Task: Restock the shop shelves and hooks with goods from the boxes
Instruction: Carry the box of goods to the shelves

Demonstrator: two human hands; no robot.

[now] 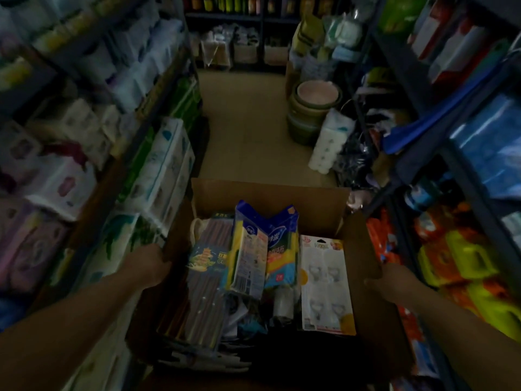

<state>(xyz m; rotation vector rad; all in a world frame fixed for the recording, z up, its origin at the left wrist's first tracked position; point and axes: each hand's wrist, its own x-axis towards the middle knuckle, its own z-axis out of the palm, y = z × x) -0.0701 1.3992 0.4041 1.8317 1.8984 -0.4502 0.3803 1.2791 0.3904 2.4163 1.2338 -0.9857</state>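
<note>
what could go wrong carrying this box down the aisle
The tall blue and yellow packs stand above the cardboard box rim and could tip out if it tilts. The stacked basins and the tissue pack on the floor narrow the path; the box may hide them.

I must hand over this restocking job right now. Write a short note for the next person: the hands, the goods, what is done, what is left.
Left hand grips the left side of the cardboard box; right hand grips its right flap.
The box is still full: a chopsticks pack at left, blue and yellow cloth packs in the middle, a hook card at right.
Nothing from this box looks shelved yet.
Left: take each item out and put it on the aisle shelves or hooks.
</note>
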